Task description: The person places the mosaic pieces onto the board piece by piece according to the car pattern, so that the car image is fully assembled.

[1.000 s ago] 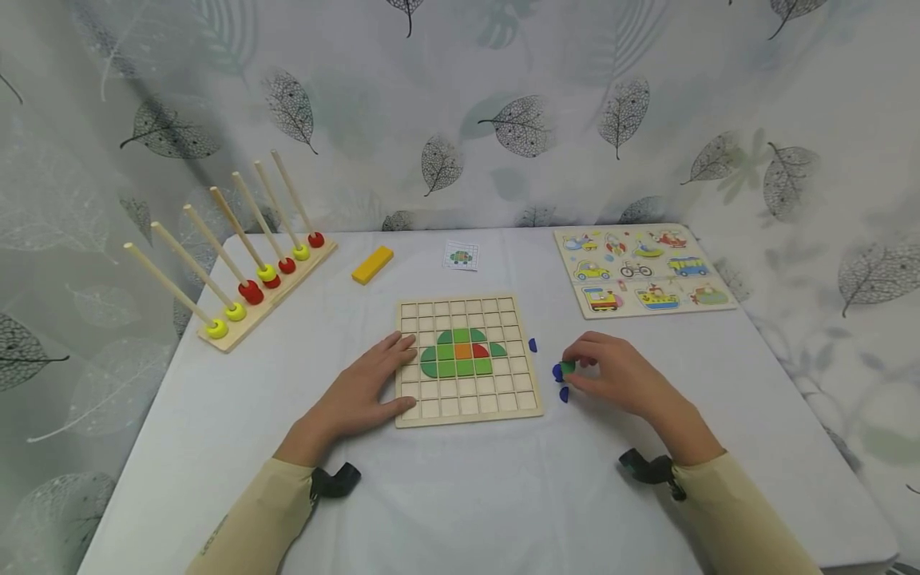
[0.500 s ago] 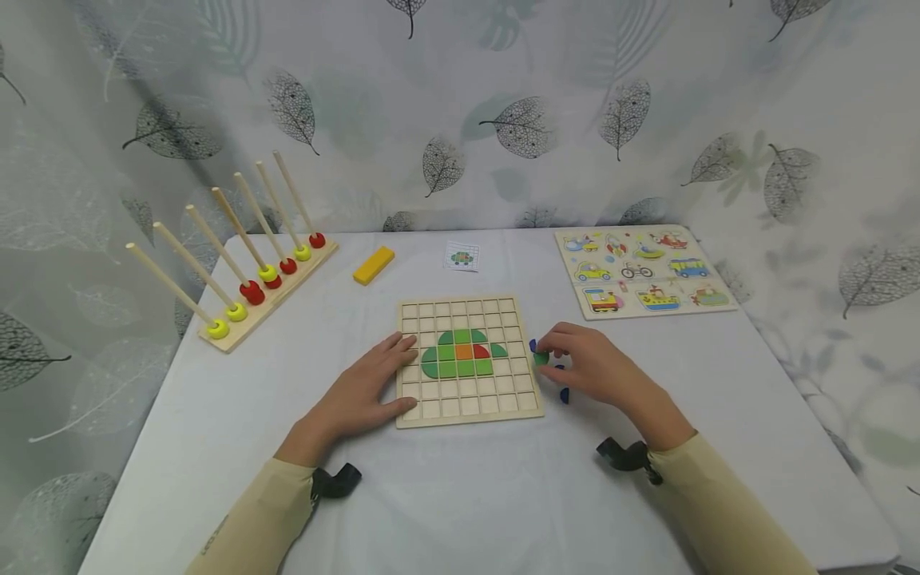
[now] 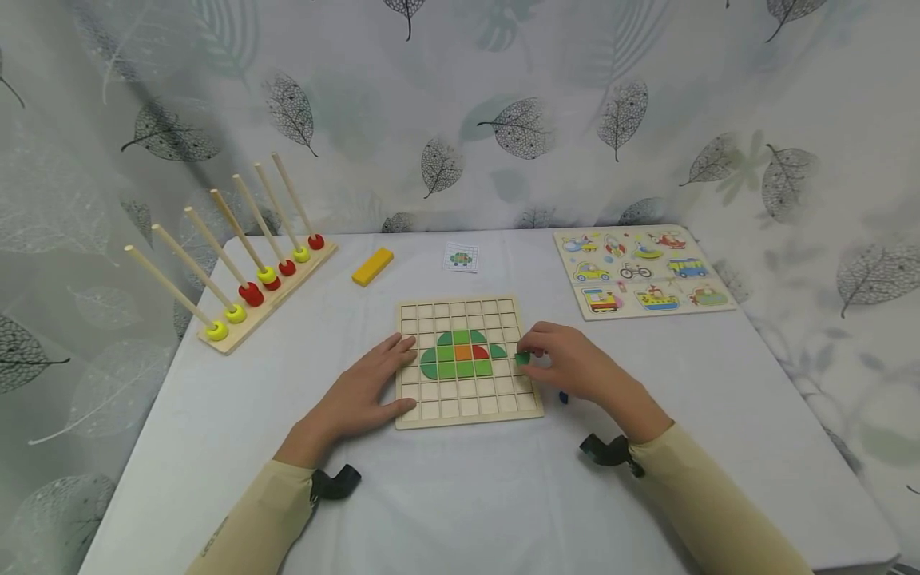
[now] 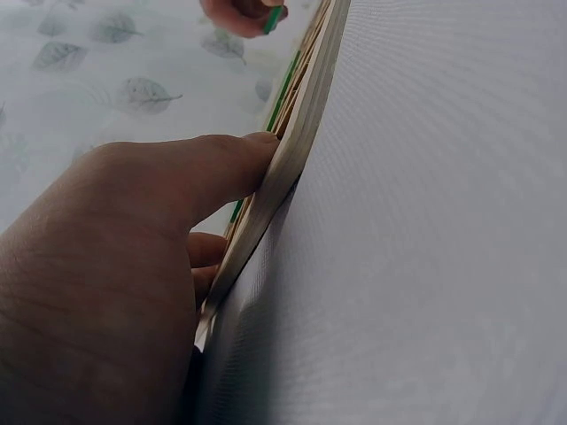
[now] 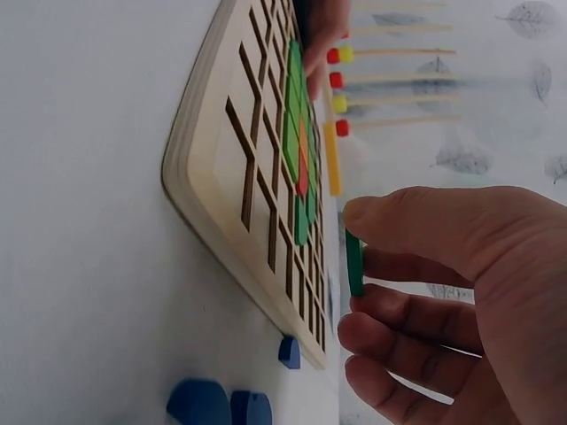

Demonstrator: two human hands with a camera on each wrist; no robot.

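A wooden grid board (image 3: pixel 474 406) lies mid-table, its cells partly filled with green tiles (image 3: pixel 446 369), an orange tile (image 3: pixel 463 352) and a red tile (image 3: pixel 479 351). My left hand (image 3: pixel 366 387) rests at the board's left edge, fingers and thumb spread onto its rim. Over the right edge, my right hand (image 3: pixel 578 366) pinches a green tile (image 5: pixel 354 264) between thumb and fingers, apart from the board. Small blue pieces (image 5: pixel 197 403) sit on the cloth beside the board; in the head view the right hand mostly hides them, leaving one blue piece (image 3: pixel 564 397) visible.
A small picture card (image 3: pixel 461 256) and a yellow block (image 3: pixel 372 266) lie behind the board. At the back left stands a peg rack (image 3: pixel 247 319) with red and yellow beads. A vehicle picture puzzle (image 3: pixel 611 307) is at the back right.
My right hand has carried the green tile leftward from beside the blue pieces to over the board's right edge. The left hand has stayed in place.
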